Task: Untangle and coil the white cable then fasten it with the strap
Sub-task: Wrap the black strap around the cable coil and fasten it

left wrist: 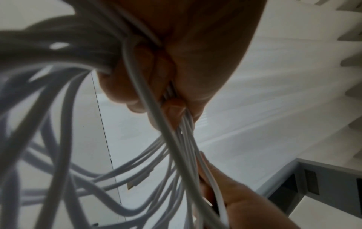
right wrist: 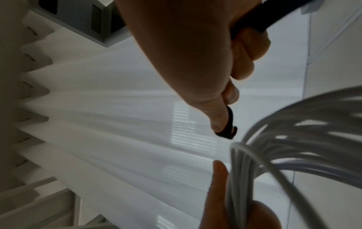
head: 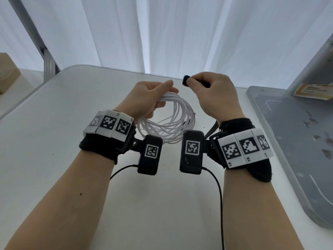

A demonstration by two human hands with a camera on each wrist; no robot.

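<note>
The white cable (head: pixel 168 121) hangs as a round coil of several loops above the white table (head: pixel 72 123). My left hand (head: pixel 153 98) grips the coil at its upper left, fingers and thumb curled round the bunched strands (left wrist: pixel 172 117). My right hand (head: pixel 212 91) is just right of it and pinches a black strap (head: pixel 185 80) between thumb and fingers; the strap's free end pokes out toward the left hand. In the right wrist view the strap (right wrist: pixel 228 128) ends a short way above the bundled cable (right wrist: pixel 243 170). The strap's other end (head: pixel 213 129) trails below the right wrist.
A grey tray-like board (head: pixel 292 141) lies on the table at the right, under a grey unit with an orange label (head: pixel 313 90). White curtains (head: pixel 162 33) hang behind the table. A cardboard box (head: pixel 9 71) stands at far left. Black wrist-camera leads (head: pixel 219 195) run between my forearms.
</note>
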